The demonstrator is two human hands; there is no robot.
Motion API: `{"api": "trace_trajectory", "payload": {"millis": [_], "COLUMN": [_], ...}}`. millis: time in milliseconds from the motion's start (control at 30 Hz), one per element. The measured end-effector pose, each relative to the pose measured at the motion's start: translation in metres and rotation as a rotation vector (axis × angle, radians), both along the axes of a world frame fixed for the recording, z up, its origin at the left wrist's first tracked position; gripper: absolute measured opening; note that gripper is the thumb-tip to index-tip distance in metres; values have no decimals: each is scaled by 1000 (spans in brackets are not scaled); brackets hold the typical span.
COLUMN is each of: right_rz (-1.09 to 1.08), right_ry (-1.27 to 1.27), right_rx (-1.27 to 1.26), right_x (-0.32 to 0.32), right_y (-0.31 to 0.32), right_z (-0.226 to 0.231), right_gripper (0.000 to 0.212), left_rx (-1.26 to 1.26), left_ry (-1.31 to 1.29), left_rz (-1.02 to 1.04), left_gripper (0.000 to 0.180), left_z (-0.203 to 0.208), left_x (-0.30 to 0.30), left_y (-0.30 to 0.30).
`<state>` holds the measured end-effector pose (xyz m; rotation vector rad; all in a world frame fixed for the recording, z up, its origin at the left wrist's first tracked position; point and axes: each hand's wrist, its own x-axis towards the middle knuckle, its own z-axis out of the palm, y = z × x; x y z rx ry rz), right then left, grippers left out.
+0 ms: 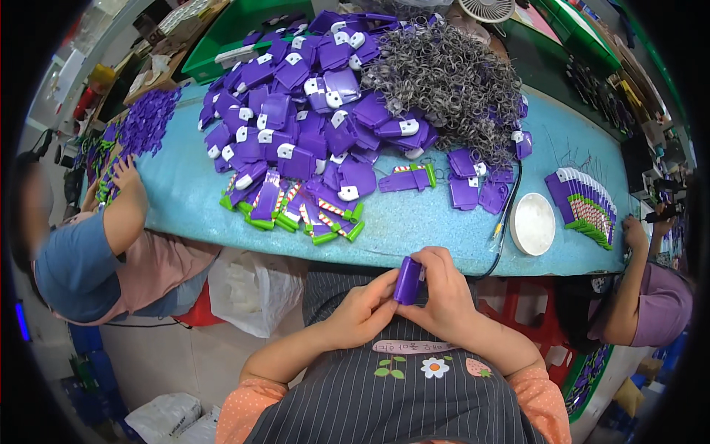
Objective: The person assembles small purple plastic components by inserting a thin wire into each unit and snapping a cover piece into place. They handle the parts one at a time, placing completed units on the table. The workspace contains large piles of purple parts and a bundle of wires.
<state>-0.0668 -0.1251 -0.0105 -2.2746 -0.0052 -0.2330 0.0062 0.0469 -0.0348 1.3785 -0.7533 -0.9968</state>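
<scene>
A purple plastic case (408, 281) is held upright between my two hands, just off the table's near edge and over my lap. My left hand (364, 311) grips its left side with the fingertips. My right hand (442, 296) wraps round its right side, fingers over the top and thumb below. On the table ahead of the hands lies a purple piece with a green end and a striped stick (408, 177). Left of it sits a small heap of similar green-and-striped pieces (296, 211).
A big pile of purple-and-white plastic parts (296, 111) covers the blue table (399, 229), beside a mound of metal rings (444, 74). A white bowl (532, 224), a dark cable (506, 222) and a fanned row of parts (583, 203) stand right. Co-workers sit at both sides.
</scene>
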Motion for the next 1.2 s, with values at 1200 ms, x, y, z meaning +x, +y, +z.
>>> {"api": "trace_trajectory", "payload": {"millis": [1200], "right_rz": [24], "right_ry": [168], "right_rx": [710], "right_x": [13], "right_y": [-79], "right_z": [7], "right_gripper": [29], "left_rx": [154], "left_ry": [-441], "left_rz": [410], "left_gripper": [16], "left_z": [-5], "left_x": [65], "left_y": [-13]}}
